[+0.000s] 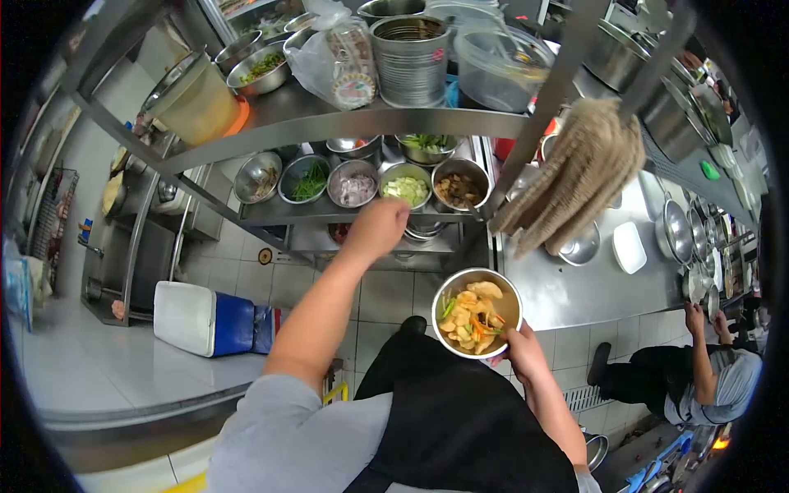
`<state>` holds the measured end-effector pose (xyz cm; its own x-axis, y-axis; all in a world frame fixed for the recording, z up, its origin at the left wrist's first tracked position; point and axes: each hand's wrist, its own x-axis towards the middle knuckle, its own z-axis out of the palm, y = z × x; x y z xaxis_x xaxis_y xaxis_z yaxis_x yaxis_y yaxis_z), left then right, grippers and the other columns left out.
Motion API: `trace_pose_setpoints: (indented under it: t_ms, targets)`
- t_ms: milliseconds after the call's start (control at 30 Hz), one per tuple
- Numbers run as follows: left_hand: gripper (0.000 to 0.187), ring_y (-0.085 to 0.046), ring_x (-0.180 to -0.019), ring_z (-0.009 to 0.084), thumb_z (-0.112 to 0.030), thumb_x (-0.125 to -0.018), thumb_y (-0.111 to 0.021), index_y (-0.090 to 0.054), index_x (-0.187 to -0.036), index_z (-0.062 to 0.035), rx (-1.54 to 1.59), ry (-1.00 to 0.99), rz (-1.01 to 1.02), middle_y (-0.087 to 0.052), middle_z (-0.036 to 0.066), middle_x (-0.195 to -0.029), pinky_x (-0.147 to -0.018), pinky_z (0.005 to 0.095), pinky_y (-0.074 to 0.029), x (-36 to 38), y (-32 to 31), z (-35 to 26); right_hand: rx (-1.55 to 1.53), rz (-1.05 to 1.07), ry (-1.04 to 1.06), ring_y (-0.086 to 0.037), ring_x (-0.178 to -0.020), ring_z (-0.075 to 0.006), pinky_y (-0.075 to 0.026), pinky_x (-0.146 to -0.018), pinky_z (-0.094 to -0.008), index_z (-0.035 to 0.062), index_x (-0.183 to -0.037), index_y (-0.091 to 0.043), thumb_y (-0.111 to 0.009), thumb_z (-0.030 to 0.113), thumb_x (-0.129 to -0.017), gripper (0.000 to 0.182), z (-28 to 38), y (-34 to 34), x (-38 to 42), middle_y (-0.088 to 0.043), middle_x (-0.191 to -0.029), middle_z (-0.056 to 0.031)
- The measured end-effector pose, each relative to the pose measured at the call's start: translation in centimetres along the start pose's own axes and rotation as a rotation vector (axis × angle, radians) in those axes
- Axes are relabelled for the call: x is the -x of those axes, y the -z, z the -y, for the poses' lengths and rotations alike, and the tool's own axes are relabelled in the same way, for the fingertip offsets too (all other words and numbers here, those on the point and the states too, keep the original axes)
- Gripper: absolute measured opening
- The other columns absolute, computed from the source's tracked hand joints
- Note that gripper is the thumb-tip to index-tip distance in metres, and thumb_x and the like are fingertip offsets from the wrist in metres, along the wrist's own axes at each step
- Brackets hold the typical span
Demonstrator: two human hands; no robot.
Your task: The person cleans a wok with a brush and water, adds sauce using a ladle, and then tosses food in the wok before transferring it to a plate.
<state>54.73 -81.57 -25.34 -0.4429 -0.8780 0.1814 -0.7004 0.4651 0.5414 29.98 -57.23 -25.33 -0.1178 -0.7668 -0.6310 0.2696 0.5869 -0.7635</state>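
Observation:
My right hand (523,349) grips the rim of a round metal bowl (515,289), held in front of my apron. Inside the bowl lie pale yellow slices (470,311) with orange strips and green pieces. My left hand (380,232) reaches forward over the lower shelf, its fingers curled down at the near edge of a bowl of chopped pale green vegetable (406,187). What those fingers hold, if anything, is hidden. Beside it stand bowls of pale pinkish slices (353,184), cut green stalks (310,181) and brown pieces (460,184).
Above the bowls runs a metal shelf edge (345,127), with a large tin (409,62) on it. A brown towel (575,177) hangs from the frame at right. A white dish (629,247) rests on the steel counter. A co-worker (699,378) stands at far right.

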Motion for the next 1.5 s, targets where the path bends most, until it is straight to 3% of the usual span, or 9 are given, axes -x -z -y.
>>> trace_pose_setpoints:
  t_ms: [233,400,733,867,967,1167,1267,1367,1500]
  targets:
    - [0.053,-0.058,-0.105,0.0317,-0.014,-0.077,-0.06,-0.047,-0.128,-0.0091,-0.441,0.041,0.568,-0.057,0.018,-0.117,-0.088,0.0395,-0.048,-11.1,-3.3,2.4,-0.013,-0.002,0.042,-0.062,-0.055,-0.0249,-0.054,-0.045,-0.0315,-0.0076,-0.124,-0.037,-0.04,0.001,-0.081,0.044,1.7,-6.0,-4.7,-0.06,-0.088,-0.0206]
    - [0.024,-0.062,-0.094,0.0331,-0.008,-0.079,-0.053,-0.064,-0.1,-0.0047,-0.334,-0.076,0.541,-0.063,0.021,-0.099,-0.081,0.0422,-0.049,-12.7,-3.7,5.4,-0.057,-0.032,0.003,-0.061,-0.052,-0.0248,-0.053,-0.045,-0.0301,-0.0089,-0.122,-0.037,-0.04,0.002,-0.082,0.042,2.6,-6.4,-5.3,-0.06,-0.085,-0.0202]
    - [0.032,-0.063,-0.087,0.0233,-0.02,-0.079,-0.061,-0.06,-0.11,-0.0123,0.275,0.334,0.595,-0.066,0.013,-0.096,-0.077,0.0351,-0.048,-12.9,-1.8,9.4,-0.167,0.026,-0.063,-0.062,-0.054,-0.0246,-0.053,-0.042,-0.0295,-0.0078,-0.124,-0.031,-0.038,0.005,-0.085,0.041,3.1,-8.0,-8.0,-0.06,-0.078,-0.0203]
    - [0.031,-0.063,-0.087,0.0226,-0.021,-0.079,-0.064,-0.06,-0.108,-0.0109,0.373,0.401,0.598,-0.065,0.011,-0.093,-0.077,0.0332,-0.047,-9.5,2.4,4.3,-0.157,0.075,-0.048,-0.062,-0.055,-0.0262,-0.053,-0.044,-0.0304,-0.0053,-0.127,-0.031,-0.04,0.003,-0.083,0.045,3.0,-7.9,-9.1,-0.059,-0.087,-0.0213]
    - [0.026,-0.062,-0.076,0.0166,-0.013,-0.083,-0.063,-0.057,-0.105,-0.0007,0.303,-0.183,0.701,-0.064,0.011,-0.096,-0.066,0.0288,-0.049,-5.3,3.1,-0.1,-0.141,0.067,-0.028,-0.062,-0.056,-0.0259,-0.053,-0.044,-0.0303,-0.0057,-0.126,-0.033,-0.04,0.003,-0.083,0.045,3.9,-8.5,-9.1,-0.059,-0.087,-0.0206]
    - [0.033,-0.062,-0.074,0.0172,-0.018,-0.081,-0.067,-0.058,-0.106,0.0008,0.488,0.032,0.432,-0.064,0.014,-0.095,-0.066,0.0295,-0.05,-2.5,3.9,0.9,-0.057,0.074,0.055,-0.061,-0.053,-0.0217,-0.052,-0.042,-0.0262,-0.0087,-0.123,-0.033,-0.039,0.005,-0.086,0.04,4.7,-8.6,-9.4,-0.059,-0.088,-0.0198]
    - [0.025,-0.056,-0.065,0.0134,-0.02,-0.083,-0.065,-0.058,-0.093,0.0014,0.194,0.097,0.359,-0.06,0.006,-0.073,-0.059,0.029,-0.046,-0.7,3.1,3.5,-0.045,0.084,0.075,-0.062,-0.054,-0.021,-0.052,-0.042,-0.0267,-0.0087,-0.125,-0.033,-0.039,0.004,-0.085,0.042,5.2,-8.5,-9.2,-0.059,-0.089,-0.0195]
    - [0.02,-0.052,-0.064,0.0111,-0.02,-0.085,-0.063,-0.056,-0.084,-0.0006,0.394,0.287,0.557,-0.056,0.003,-0.07,-0.057,0.0294,-0.044,1.3,1.5,5.1,-0.042,0.107,0.072,-0.061,-0.061,-0.0209,-0.053,-0.045,-0.0305,-0.0051,-0.126,-0.037,-0.044,0.007,-0.085,0.043,5.8,-8.7,-9.1,-0.058,-0.092,-0.0173]
    - [0.023,-0.048,-0.056,0.0131,-0.019,-0.08,-0.061,-0.051,-0.071,-0.0006,0.548,0.322,0.36,-0.052,0.007,-0.06,-0.051,0.0328,-0.039,4.0,0.7,6.0,-0.076,0.034,0.057,-0.061,-0.066,-0.0192,-0.052,-0.046,-0.0299,-0.002,-0.119,-0.045,-0.052,0.038,-0.091,0.049,6.2,-8.9,-10.9,-0.059,-0.09,-0.0127]
